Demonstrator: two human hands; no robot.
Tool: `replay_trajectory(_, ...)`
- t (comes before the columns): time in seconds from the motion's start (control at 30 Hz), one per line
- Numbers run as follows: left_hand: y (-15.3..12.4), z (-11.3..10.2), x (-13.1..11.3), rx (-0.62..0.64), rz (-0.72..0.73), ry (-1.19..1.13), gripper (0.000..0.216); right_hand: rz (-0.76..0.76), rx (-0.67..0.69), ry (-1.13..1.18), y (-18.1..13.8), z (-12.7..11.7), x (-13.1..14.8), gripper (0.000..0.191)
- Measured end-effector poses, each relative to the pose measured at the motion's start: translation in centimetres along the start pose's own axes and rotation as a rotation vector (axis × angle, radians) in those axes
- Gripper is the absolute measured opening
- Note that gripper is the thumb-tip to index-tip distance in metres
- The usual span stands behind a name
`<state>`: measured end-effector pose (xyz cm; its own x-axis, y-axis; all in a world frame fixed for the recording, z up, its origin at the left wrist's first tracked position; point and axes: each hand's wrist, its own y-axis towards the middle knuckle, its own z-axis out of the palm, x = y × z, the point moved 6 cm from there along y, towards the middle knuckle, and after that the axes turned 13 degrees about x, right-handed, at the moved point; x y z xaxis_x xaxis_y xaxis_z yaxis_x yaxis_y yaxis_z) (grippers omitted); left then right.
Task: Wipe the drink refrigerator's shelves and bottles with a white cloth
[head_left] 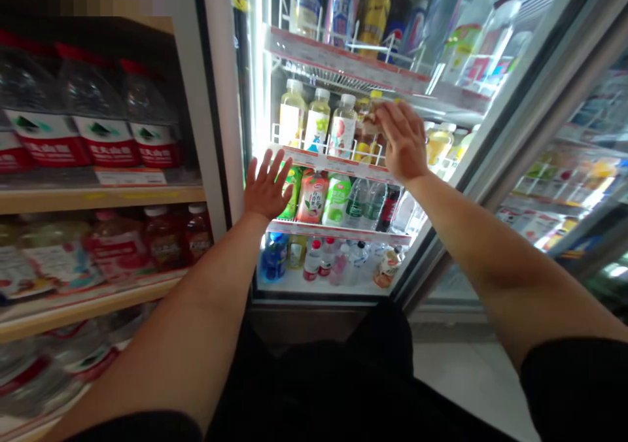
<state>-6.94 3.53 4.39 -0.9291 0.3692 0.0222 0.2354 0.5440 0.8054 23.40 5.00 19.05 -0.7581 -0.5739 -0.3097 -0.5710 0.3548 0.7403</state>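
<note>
My left hand (pixel 267 187) is open with its fingers spread, near the left side of the lit fridge and the front edge of its middle shelf (pixel 338 162). It holds nothing. My right hand (pixel 406 142) reaches into the middle shelf, its fingers curled over the upper part of a brownish drink bottle (pixel 371 140). My fingers partly hide that bottle. To its left, in the same row, stand a bottle with a red fruit label (pixel 342 128), a bottle with a green fruit label (pixel 318 121) and a pale yellow bottle (pixel 292 114).
Several drinks, among them a green-labelled bottle (pixel 337 199), stand on the shelf below. Cans, including a gold can (pixel 375 14), fill the shelf above. The open fridge door (pixel 515 135) slants on the right. A wooden shelf (pixel 98 197) with red-capped water bottles (pixel 93 112) is on the left.
</note>
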Motion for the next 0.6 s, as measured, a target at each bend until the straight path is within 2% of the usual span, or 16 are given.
replay_trajectory(0.07, 0.0, 0.0, 0.0, -0.001, 0.003, -0.004, 0.061, 0.087, -0.062, 0.005, 0.0, -0.3, -0.5, 0.057)
replay_trajectory(0.1, 0.0, -0.1, 0.0, -0.007, 0.005, -0.007, 0.061, 0.074, -0.053, 0.0, 0.0, -0.1, -0.3, 0.057)
replay_trajectory(0.2, 0.0, 0.0, 0.0, -0.017, 0.003, 0.013, 0.061, -0.123, 0.098, -0.016, -0.3, 1.2, 1.7, 0.056)
replay_trajectory(0.27, 0.0, 0.1, 0.0, -0.016, -0.005, 0.052, 0.061, -0.197, 0.15, -0.009, -0.2, 1.6, 2.2, 0.056)
replay_trajectory(0.4, -0.1, 0.0, -0.2, -0.043, 0.012, 0.11, 0.06, -0.031, -0.019, 0.05, 0.9, 0.5, 0.4, 0.058)
replay_trajectory(0.47, -0.1, -0.2, -0.3, -0.061, 0.028, 0.109, 0.061, 0.008, -0.045, 0.061, 0.9, 0.5, 0.5, 0.059)
replay_trajectory(0.6, -0.2, -0.4, -0.4, -0.067, 0.033, 0.063, 0.064, -0.178, 0.172, 0.012, 0.3, 2.1, 3.3, 0.056)
